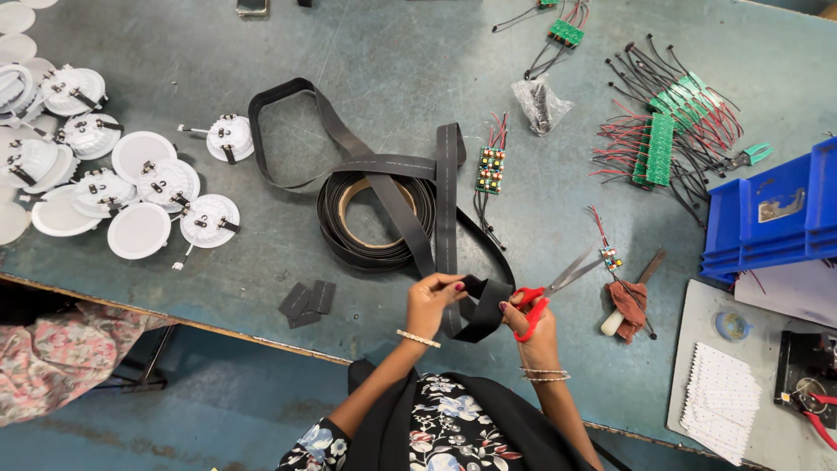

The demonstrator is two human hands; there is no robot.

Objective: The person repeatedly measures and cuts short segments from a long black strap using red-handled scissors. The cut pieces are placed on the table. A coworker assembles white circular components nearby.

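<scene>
1. Worn grey-blue workbench.
2. At nine o'clock, white round lamp housings.
3. At centre, black strap roll.
4. At two o'clock, green circuit boards; blue bins at three.

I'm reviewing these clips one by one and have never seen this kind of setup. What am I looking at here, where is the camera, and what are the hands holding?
There is no machine: a camera on a person's head looks down at their own two bare hands. The left hand pinches the end of a black strap that runs from a roll. The right hand holds red-handled scissors, blades open, beside it. On the grey-blue table lie cut black pieces, round white lamp housings, green circuit boards with wires and blue bins.
</scene>
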